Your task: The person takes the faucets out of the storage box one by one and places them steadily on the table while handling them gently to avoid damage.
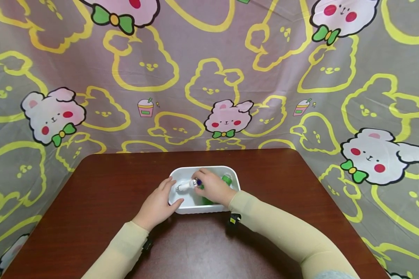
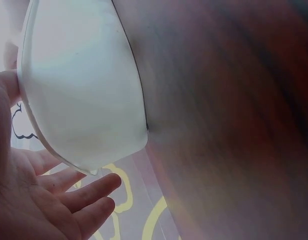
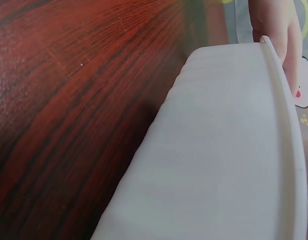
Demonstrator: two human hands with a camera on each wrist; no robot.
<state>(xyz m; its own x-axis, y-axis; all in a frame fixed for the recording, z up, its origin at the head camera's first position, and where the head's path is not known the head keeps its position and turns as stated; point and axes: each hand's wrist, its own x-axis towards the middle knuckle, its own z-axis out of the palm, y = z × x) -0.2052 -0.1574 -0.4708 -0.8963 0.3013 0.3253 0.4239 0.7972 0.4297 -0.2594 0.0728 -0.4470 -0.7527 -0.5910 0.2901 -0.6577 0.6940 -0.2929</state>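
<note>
A white plastic tub [image 1: 199,209] stands on the table. Over its inside, my right hand [image 1: 213,188] pinches a slim white object [image 1: 186,187] with a clear, shiny end and a dark blue spot near the fingertips; its kind I cannot tell. My left hand [image 1: 159,204] rests against the tub's left end, thumb at the front rim and fingers spread near the back corner. In the left wrist view those fingers [image 2: 91,195] are loosely extended beside the tub wall [image 2: 89,100]. Under the right hand lies a green item [image 1: 227,179] with a clear end, partly hidden by the hand.
The dark reddish-brown wooden table [image 1: 125,174] reaches back to a patterned cloth [image 1: 181,89] hanging behind and at both sides. A dark wrist camera [image 1: 234,219] sits on the right sleeve, close to the tub's front right corner.
</note>
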